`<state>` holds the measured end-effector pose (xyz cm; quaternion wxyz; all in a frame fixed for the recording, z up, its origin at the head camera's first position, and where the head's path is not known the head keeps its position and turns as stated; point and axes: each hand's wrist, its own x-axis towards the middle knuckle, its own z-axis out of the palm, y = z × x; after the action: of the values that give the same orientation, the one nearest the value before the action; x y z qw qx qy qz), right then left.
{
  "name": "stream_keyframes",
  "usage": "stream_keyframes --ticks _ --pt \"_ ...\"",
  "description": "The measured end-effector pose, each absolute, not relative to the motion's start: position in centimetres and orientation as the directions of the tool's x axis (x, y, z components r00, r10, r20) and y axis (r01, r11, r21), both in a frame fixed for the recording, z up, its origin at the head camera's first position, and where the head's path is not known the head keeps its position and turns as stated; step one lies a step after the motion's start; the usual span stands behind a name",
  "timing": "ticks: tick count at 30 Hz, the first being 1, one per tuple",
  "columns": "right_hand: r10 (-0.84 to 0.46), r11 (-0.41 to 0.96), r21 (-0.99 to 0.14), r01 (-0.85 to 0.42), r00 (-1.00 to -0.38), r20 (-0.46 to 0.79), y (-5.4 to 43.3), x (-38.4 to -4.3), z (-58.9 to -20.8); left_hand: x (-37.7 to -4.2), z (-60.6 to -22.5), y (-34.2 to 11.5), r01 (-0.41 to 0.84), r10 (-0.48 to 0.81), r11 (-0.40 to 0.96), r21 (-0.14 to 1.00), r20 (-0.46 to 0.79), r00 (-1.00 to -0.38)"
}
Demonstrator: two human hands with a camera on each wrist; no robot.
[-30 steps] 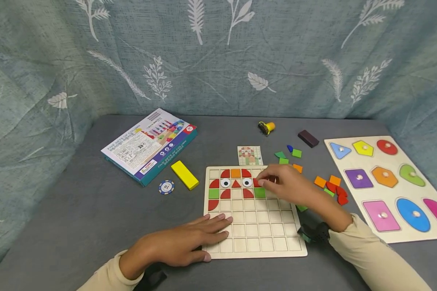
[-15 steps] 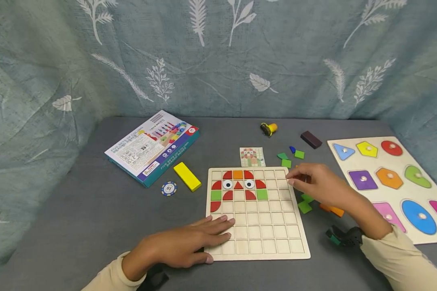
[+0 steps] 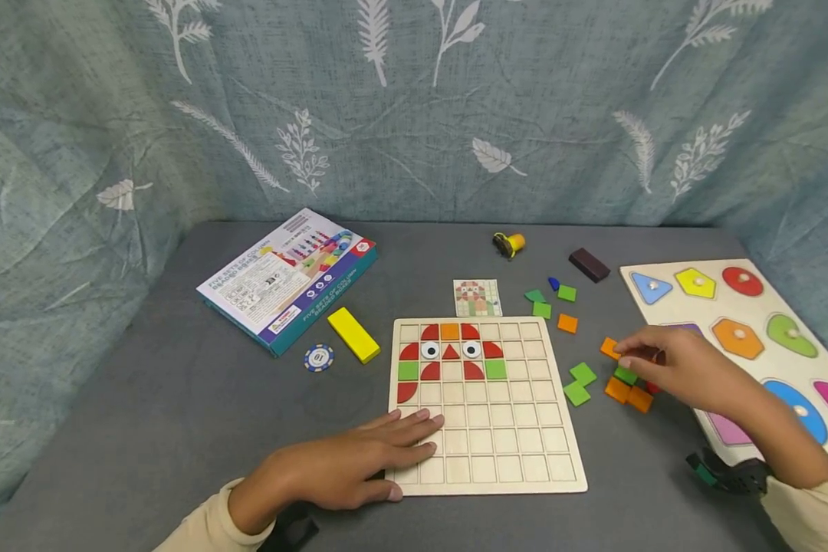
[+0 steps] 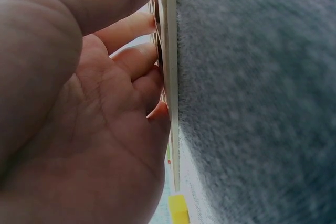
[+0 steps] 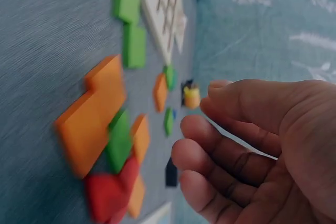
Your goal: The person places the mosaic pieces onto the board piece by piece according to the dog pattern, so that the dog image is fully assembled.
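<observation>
My left hand (image 3: 348, 460) rests on the lower left of a wooden grid board (image 3: 493, 429), fingers spread over its squares and thumb at the front edge. Toward the board's top, red quarter-round pieces (image 3: 409, 351), green squares (image 3: 496, 369), an orange square (image 3: 449, 331) and two eye pieces (image 3: 471, 349) lie in the grid. My right hand (image 3: 683, 368) hovers over a small heap of tiles at the right. Between its loosely bent fingers (image 5: 197, 156) the right wrist view shows nothing. Under it lie orange tiles (image 5: 84, 129), a green tile (image 5: 119, 140) and red pieces (image 5: 110, 192).
A pattern card (image 3: 477, 297) touches the board's back edge. Loose green tiles (image 3: 577, 393) lie beside the board. A shape puzzle (image 3: 704, 295) stands right, a dark block (image 3: 589, 264) behind. Leftward are a box (image 3: 286, 280), yellow block (image 3: 354, 335) and poker chip (image 3: 319, 357).
My right hand has left a red quarter-round piece in the grid beside the right eye and moved right, off the board, to the loose tiles. The left hand has stayed in place.
</observation>
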<state>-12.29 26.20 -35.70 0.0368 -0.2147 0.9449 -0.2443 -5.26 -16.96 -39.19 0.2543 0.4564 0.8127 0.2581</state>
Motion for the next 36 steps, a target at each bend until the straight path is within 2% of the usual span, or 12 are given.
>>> stream_keyframes --ticks 6,11,15,28,36 --pt "-0.347 0.829 -0.453 -0.328 -0.937 0.042 28.3 -11.3 -36.6 -5.3 -39.1 -16.9 0.610 0.875 0.447 0.654 -0.180 -0.449" --pt "-0.239 0.871 -0.456 -0.184 -0.969 -0.067 29.2 -11.1 -37.0 -5.4 -39.0 -16.8 0.610 0.874 0.449 0.653 -0.182 -0.450" --pt "-0.197 0.883 -0.453 -0.123 -0.973 -0.121 29.4 -11.1 -37.1 -5.4 -39.1 -16.8 0.606 0.873 0.452 0.654 -0.186 -0.451" --pt "-0.217 0.858 -0.493 -0.145 -0.972 -0.092 28.7 -11.1 -38.0 -5.4 -39.2 -16.8 0.572 0.864 0.466 0.674 -0.207 -0.460" --pt "-0.255 0.851 -0.501 -0.157 -0.958 -0.134 28.5 -11.3 -38.2 -5.4 -39.0 -16.9 0.582 0.863 0.469 0.664 -0.205 -0.461"
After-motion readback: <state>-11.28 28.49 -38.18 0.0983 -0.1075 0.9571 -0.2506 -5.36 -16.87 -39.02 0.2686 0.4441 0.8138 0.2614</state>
